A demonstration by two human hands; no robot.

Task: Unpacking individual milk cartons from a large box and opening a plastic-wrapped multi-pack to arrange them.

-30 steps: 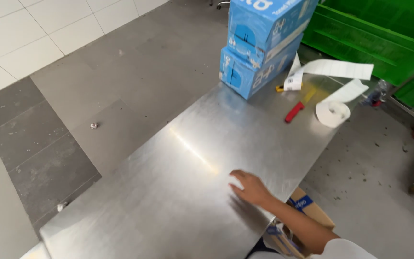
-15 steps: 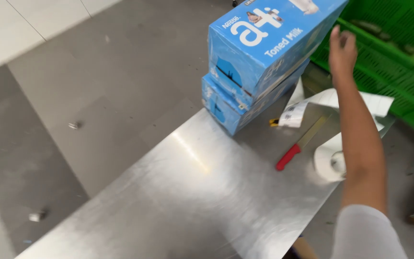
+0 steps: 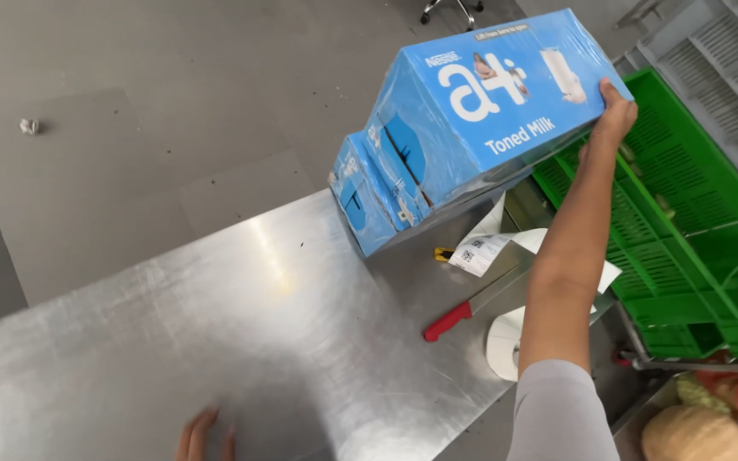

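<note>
Two blue shrink-wrapped carton packs, stacked on desk (image 3: 215, 324); upper pack (image 3: 489, 102) tilted, long axis running away rightward. Right hand (image 3: 612, 115) fingers grip its far end; left hand (image 3: 202, 435) flat, distant.

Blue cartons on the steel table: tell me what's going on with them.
A person's right hand grips the far end of the upper blue shrink-wrapped carton pack, which is tilted, far end raised, over a second blue pack on the steel table. The left hand rests flat on the table's near edge. A red-handled knife, paper labels and a label roll lie beside the packs, with green crates to the right.
</note>
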